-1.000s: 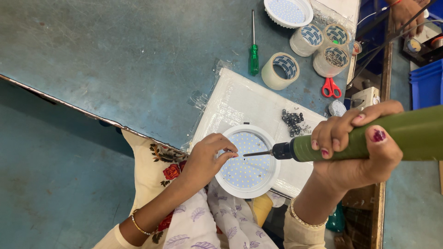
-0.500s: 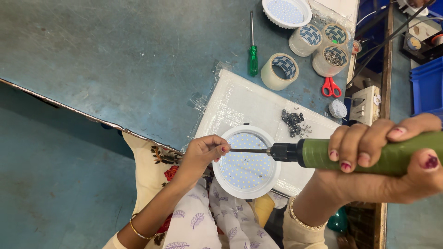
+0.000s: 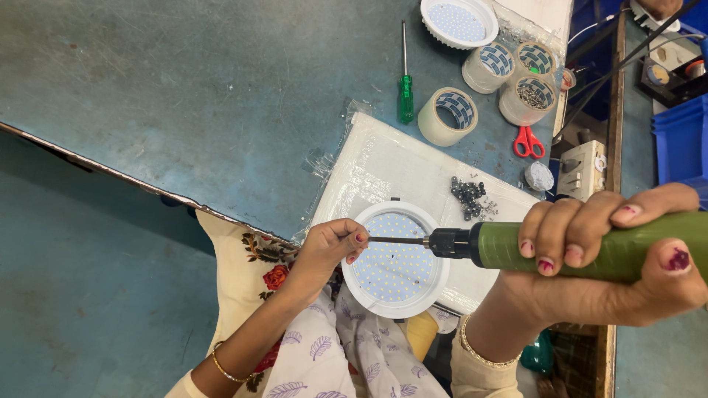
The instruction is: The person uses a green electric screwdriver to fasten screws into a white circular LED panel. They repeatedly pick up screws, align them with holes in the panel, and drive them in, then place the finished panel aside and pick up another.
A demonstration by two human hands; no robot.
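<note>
Worn blue-grey metal worktable (image 3: pixel 184 96) seen from above, teal floor (image 3: pixel 81 309) laid below its edge, blue plastic bins (image 3: pixel 682 136) set at right, scene evenly lit.

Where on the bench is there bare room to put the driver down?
Bare: the wide blue bench top left of the green screwdriver, up to the near edge. A smaller bare strip lies on the white sheet between the tape roll and the round LED lamp. Crowded: the far right corner, with jars, scissors, screw pile and switch box.
</note>
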